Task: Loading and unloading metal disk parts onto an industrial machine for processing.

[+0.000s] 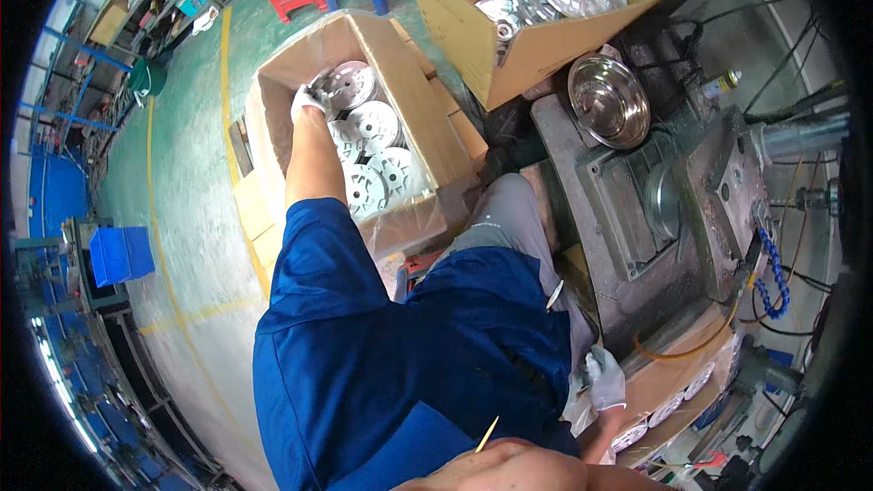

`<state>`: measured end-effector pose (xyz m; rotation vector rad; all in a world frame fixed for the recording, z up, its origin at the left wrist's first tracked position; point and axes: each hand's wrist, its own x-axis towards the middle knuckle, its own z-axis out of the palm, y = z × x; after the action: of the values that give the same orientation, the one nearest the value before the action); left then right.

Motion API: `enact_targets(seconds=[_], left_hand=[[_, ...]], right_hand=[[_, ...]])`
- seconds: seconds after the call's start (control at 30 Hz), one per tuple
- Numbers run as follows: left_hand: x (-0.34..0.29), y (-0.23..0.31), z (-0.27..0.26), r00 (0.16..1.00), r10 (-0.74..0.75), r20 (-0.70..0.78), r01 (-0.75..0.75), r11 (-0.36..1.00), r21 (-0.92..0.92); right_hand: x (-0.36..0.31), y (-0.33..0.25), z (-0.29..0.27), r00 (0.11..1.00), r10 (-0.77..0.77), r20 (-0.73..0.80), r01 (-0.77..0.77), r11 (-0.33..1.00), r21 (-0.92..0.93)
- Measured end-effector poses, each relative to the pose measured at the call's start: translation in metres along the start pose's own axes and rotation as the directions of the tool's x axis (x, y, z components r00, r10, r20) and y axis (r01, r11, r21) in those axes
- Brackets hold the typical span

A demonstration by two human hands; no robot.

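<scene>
Silver disc [356,84] lies just beside the left hand [312,100].

White on the gloved left hand [310,102], silver with cut-out patterns on the discs [386,130] beside it, tan on the carton [400,82] around it, yellow-striped green on the floor [189,132] left of it

Head-worn fisheye, looking down, close above the blue shirt [409,341]

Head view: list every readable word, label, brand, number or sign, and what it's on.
No text is readable.
Grey trousers: small pale mark, too small to read.
Yellow-and-white can: label too small and blurred.
Metal discs: no lettering discernible.
</scene>
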<state>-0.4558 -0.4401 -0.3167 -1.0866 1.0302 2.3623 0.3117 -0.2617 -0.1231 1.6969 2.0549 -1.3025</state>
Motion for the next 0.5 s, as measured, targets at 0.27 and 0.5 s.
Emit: enact_targets(seconds=[0.27, 0.5], left_hand=[[-0.028, -0.040, 0.028, 0.678, 0.122, 0.725, -0.271, -0.875, 0.401], [0.098, 0.019, -0.052, 0.583, -0.296, 0.757, -0.096, -0.950, -0.297]], right_hand=[[-0.010, 0.011, 0.019, 0.995, -0.078, -0.064, 0.064, 0.978, -0.197], [0.000, -0.003, 0.006, 0.999, 0.042, -0.034, -0.050, 0.953, -0.298]])
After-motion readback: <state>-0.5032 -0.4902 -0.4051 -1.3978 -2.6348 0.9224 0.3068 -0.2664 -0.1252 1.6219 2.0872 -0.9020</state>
